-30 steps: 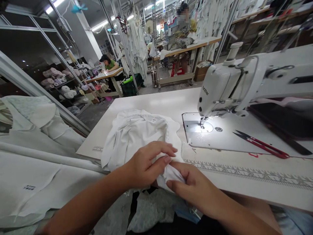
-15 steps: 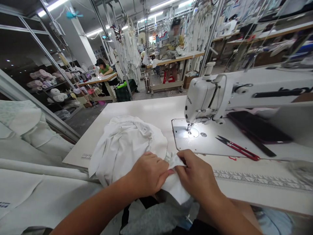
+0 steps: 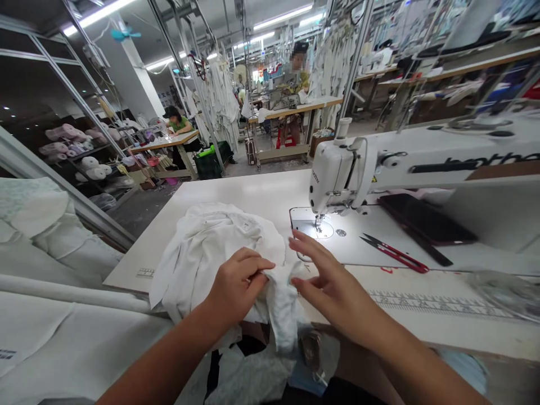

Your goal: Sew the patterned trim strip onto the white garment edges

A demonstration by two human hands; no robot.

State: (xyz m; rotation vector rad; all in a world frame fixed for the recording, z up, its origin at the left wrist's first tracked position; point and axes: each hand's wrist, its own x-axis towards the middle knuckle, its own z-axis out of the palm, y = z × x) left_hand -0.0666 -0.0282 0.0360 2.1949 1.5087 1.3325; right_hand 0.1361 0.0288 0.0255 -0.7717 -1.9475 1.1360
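Note:
A bunched white garment [image 3: 211, 242] lies on the sewing table [image 3: 248, 188], its near part hanging over the front edge. My left hand [image 3: 240, 284] pinches a fold of it between thumb and fingers. Just right of that fold, my right hand [image 3: 333, 287] is open, fingers spread, its thumb beside the cloth; whether the thumb touches it I cannot tell. Beyond my right hand stands a white sewing machine [image 3: 337, 174], its lamp lighting the needle plate [image 3: 301, 216]. Red-handled thread snips [image 3: 396, 253] lie on the machine bed to the right.
A dark phone [image 3: 426, 216] rests under the machine arm. A printed ruler [image 3: 426, 304] runs along the table's front. White fabric [image 3: 63, 326] is piled at the left. Farther off, people sit at other tables, one in a green top [image 3: 183, 125], near hanging white garments [image 3: 221, 101].
My right hand has let go of the cloth and spread its fingers. My left hand has shifted slightly left, still pinching the garment, and the held edge now hangs down. The view has turned slightly right.

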